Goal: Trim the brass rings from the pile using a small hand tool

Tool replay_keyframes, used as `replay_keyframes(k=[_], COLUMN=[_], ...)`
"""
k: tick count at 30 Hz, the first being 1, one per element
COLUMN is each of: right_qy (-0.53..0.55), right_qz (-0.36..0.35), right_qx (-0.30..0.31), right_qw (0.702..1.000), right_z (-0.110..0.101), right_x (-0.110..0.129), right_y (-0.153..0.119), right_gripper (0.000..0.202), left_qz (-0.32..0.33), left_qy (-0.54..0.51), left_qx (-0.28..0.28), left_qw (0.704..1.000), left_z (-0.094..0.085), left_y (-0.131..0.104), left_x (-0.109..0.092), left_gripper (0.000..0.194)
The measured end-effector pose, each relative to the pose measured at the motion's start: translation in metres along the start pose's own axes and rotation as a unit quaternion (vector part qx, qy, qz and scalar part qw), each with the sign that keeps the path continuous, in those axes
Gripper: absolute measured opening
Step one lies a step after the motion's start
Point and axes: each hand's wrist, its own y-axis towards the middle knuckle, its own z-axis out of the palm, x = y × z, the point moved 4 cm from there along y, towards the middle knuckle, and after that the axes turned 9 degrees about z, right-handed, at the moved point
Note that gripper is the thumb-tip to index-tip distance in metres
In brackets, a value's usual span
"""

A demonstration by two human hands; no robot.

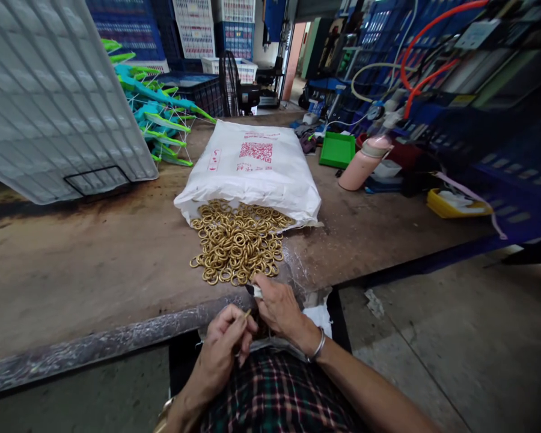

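Observation:
My left hand [223,338] is at the table's front edge, its thumb and fingers pinched on a small brass ring [247,313] seen nearly edge-on. Just right of it, my right hand [280,305] is closed around a small white object [256,291] with a dark tip; its exact kind is unclear. Beyond both hands lies a heap of brass rings [237,240], spilling from the mouth of a white woven sack [252,165] with red print. Below my hands, at my lap, a partly hidden pale bag or cloth [320,316] hangs at the edge.
A white plastic crate [63,102] stands tilted at the left, beside teal and green plastic pieces [162,114]. To the right are a green tray [337,150], a pink bottle [363,163] and a yellow container [457,204]. A black fan [229,84] stands behind the brown table [94,264].

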Motion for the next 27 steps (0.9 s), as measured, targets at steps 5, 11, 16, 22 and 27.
replay_keyframes(k=[5,11,16,22,27], right_qy=[-0.052,-0.131,-0.101,0.106,0.365], right_qz=[0.004,0.05,0.048,0.025,0.033], right_qx=[0.005,0.042,0.02,-0.048,0.003], right_qw=[0.999,0.989,0.994,0.993,0.931], right_z=[-0.002,-0.001,0.002,-0.001,-0.008], right_x=[0.003,0.003,-0.005,-0.021,-0.027], right_y=[0.008,0.016,0.018,0.023,0.029], right_gripper=[0.038,0.03,0.027,0.014,0.021], left_qz=[-0.049,-0.085,-0.11,-0.107,-0.076], left_qy=[-0.113,-0.211,-0.282,-0.263,-0.213], left_qx=[-0.057,-0.096,-0.105,-0.109,-0.094], left_qw=[0.991,0.969,0.947,0.953,0.97], left_z=[-0.006,-0.008,-0.012,-0.015,-0.016], left_y=[0.007,0.006,0.007,0.013,0.027], left_x=[0.008,0.004,0.009,0.011,0.001], left_gripper=[0.031,0.027,0.022,0.024,0.028])
